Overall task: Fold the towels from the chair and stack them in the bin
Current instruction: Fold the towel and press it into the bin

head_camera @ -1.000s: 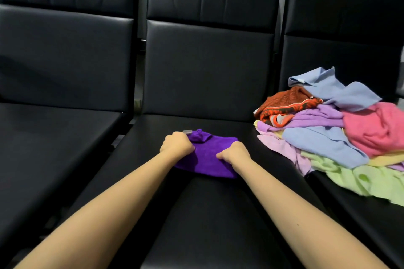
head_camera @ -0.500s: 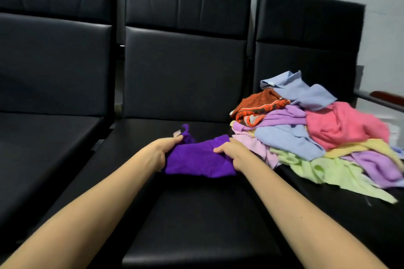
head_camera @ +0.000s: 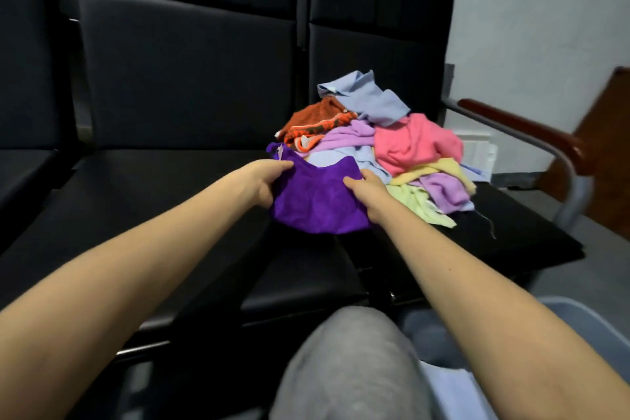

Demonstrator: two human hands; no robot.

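While both hands (head_camera: pixel 264 181) (head_camera: pixel 368 196) grip it, the purple towel (head_camera: pixel 317 203) sags between.

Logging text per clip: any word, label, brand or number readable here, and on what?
No text can be read.
The tag on the purple towel: too small and blurred to read.
The orange towel: pattern only, no legible letters.

No readable text, number or sign anywhere; small pale tag (head_camera: pixel 280 151) on the purple towel (head_camera: pixel 317 201) too blurred
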